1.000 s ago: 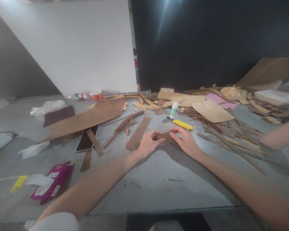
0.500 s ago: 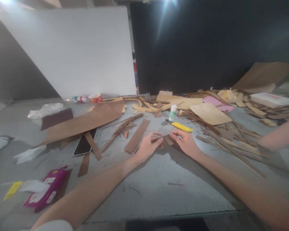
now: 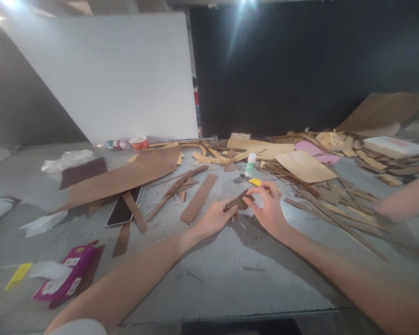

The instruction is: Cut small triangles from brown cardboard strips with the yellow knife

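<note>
A small piece of brown paper is held just above the table between my two hands. My left hand pinches its left end, thumb on top. My right hand has thumb and forefinger at its right edge, with the other fingers curled. Right behind my right hand lies a yellow utility knife, partly hidden by the fingers. A glue stick with a white cap stands upright beyond it. Left of my left hand lies a flat brown paper strip, and beside that a twisted brown paper piece.
A phone lies under brown sheets at left. A magenta tissue pack sits front left. Paper scraps spread over the right, where another person's arm reaches in. A red-white paper cup stands at the back.
My right hand has risen and turned, its fingers now curled higher and covering more of the knife. The brown paper piece has tilted, showing more of its face. My left hand moved slightly down.
</note>
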Demonstrator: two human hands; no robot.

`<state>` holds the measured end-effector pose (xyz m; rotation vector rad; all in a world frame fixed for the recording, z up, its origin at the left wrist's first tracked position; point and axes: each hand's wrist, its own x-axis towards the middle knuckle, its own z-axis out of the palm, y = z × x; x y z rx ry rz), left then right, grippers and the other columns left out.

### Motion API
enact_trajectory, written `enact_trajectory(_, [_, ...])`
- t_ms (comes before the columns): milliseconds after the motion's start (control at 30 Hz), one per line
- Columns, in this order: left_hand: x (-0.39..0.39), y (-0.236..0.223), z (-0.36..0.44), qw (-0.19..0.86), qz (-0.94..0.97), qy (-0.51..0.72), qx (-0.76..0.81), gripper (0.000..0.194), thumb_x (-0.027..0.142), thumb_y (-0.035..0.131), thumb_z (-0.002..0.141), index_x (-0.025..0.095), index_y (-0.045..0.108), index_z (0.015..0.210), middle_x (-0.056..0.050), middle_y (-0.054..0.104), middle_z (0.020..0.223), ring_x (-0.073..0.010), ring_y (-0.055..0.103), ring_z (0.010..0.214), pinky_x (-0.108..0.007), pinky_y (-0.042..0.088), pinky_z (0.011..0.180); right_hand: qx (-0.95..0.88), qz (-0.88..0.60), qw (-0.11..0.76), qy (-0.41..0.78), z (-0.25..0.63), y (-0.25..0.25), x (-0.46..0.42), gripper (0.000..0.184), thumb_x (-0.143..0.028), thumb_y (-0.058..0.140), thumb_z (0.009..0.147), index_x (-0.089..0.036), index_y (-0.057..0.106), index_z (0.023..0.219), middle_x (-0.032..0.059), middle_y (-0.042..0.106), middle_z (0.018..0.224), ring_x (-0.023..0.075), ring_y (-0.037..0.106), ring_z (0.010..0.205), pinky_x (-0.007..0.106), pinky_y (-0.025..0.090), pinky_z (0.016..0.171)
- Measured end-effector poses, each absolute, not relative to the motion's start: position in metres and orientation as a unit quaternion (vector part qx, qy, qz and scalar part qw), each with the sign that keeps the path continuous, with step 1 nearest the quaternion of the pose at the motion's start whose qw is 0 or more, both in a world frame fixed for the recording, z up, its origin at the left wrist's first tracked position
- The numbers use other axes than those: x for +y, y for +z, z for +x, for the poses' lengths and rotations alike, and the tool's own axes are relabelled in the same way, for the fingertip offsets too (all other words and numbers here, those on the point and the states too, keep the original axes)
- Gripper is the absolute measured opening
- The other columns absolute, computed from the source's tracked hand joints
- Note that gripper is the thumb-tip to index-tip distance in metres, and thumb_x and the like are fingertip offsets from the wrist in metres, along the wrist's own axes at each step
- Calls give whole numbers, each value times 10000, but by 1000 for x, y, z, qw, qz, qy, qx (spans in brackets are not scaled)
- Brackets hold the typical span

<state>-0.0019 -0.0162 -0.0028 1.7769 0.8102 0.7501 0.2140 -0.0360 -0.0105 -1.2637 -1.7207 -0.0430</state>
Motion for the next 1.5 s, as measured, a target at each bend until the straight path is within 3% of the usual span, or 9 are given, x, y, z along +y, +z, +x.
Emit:
enact_trajectory(133, [-17,-4,0,491,746,306,330,290,431,508,1075,202,676,1013,-22,725,835,-155,619,704,-263,456,670,-741,-523,422,-14,205,-13,-45,243,-482,630,1036,-273,751,1009,114,543,1197,333,560,1178,552,415,1031])
enact_trajectory(333, [-21,-5,0,466,760,293,346,181,331,505,1046,210,630,1093,-21,676,906,-179,633,807,-283,459,716,-745,-530,406,16,199,-18,-45,229,-424,612,1048,-250,739,972,118,539,1235,342,536,1232,556,419,1029])
enact_trajectory(600, [-25,2,0,483,764,272,329,255,363,416,1102,191,569,1212,-21,617,925,-178,589,851,-312,468,784,-740,-513,433,38,199,-15,-45,179,-368,632,1033,-246,741,959,117,508,1212,329,530,1248,547,413,1091])
enact_trajectory(800, [-23,-1,-2,493,778,261,291,330,441,343,1138,202,552,1227,-2,560,874,-159,528,797,-303,456,770,-725,-506,459,85,200,-14,-46,177,-387,638,1028,-252,724,954,129,530,1310,348,489,1374,542,404,1128])
enact_trajectory(967, [-23,-2,-1,501,776,252,290,336,430,307,1140,194,538,1198,0,545,858,-157,510,774,-303,435,745,-726,-479,454,195,200,-9,-45,165,-366,620,1036,-248,679,938,76,619,1102,266,620,1106,425,496,986])
enact_trajectory(1067, [-23,-2,-1,504,774,247,294,320,435,327,1131,195,530,1194,-1,560,863,-156,524,779,-304,438,750,-723,-478,453,210,200,-4,-46,175,-360,614,1035,-244,666,915,52,608,1000,236,617,960,384,505,888])
enact_trajectory(1300, [-23,-2,0,507,772,237,301,253,417,396,1105,201,514,1045,6,575,829,-147,539,762,-300,428,739,-729,-471,451,207,199,2,-49,188,-348,606,1037,-243,666,893,47,613,980,234,608,950,376,489,878])
enact_trajectory(1500, [-22,-5,-1,503,779,237,291,319,440,339,1120,208,495,965,2,575,810,-146,535,744,-310,427,746,-732,-466,448,216,200,0,-48,188,-352,601,1047,-244,672,910,45,627,988,225,620,928,375,488,863])
